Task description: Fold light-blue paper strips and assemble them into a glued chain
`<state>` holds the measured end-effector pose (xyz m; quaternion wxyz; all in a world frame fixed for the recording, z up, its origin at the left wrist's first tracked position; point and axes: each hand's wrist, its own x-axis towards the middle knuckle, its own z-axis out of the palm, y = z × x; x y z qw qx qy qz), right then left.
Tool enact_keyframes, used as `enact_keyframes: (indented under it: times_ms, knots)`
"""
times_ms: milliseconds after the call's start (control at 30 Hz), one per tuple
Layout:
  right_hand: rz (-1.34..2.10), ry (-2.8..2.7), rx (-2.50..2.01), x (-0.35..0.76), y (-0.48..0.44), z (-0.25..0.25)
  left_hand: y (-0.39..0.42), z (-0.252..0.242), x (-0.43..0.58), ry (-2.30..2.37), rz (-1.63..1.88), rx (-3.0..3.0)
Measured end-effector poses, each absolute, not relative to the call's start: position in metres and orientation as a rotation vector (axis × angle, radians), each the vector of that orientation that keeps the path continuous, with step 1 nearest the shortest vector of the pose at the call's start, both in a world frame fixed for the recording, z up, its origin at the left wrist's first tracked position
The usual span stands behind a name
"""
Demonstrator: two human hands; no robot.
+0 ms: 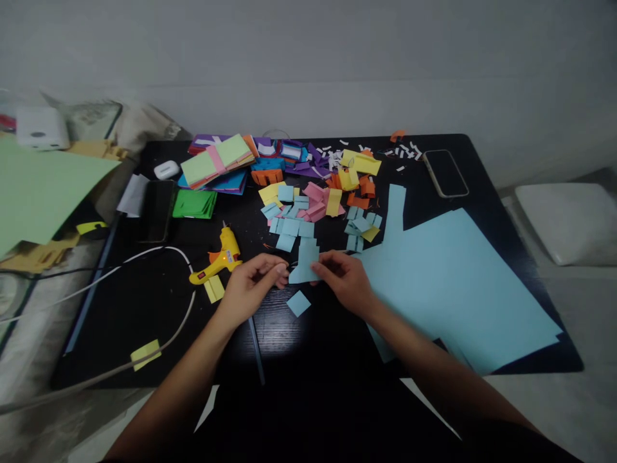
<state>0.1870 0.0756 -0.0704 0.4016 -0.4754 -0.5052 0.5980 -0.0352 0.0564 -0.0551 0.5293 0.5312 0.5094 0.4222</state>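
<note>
In front of me, my right hand [344,280] pinches a light blue piece of paper [305,262] by its right edge, thumb on top. My left hand [255,283] is closed at the paper's left side, its fingertips beside the lower left corner; what they hold is too dark and small to make out. Just below lies a small light blue paper square [299,303], flat on the black table. Folded light blue paper pieces [289,227] are heaped beyond my hands. A yellow glue gun [224,257] rests on its side left of my left hand.
Large light blue sheets [448,283] cover the table's right side, near my right forearm. A phone [446,173] lies at the back right. Stacked coloured paper [216,161] and white scraps [332,157] line the back. A white cable [178,251] loops across the left.
</note>
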Motion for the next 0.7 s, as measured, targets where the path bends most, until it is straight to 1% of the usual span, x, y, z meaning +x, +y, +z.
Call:
enact_keyframes:
  times_ms: [100, 267, 333, 500, 700]
  knots:
    - [1.539, -1.274, -1.183, 0.181, 0.068, -0.071, 0.051, -0.055, -0.026, 1.173, 0.949, 1.307]
    - [1.696, -1.267, -1.123, 0.176, 0.061, -0.073, 0.046, -0.057, -0.022, 1.160, 0.896, 1.355]
    - [1.680, -1.242, -1.147, 0.177, 0.062, -0.073, 0.046, -0.059, -0.024, 1.160, 0.883, 1.398]
    - [1.507, -1.158, -1.246, 0.187, 0.073, -0.067, 0.049, -0.067, -0.034, 1.191, 0.918, 1.418]
    - [1.516, -1.248, -1.225, 0.183, 0.070, -0.076, 0.047, -0.069, -0.030, 1.256, 1.012, 1.395]
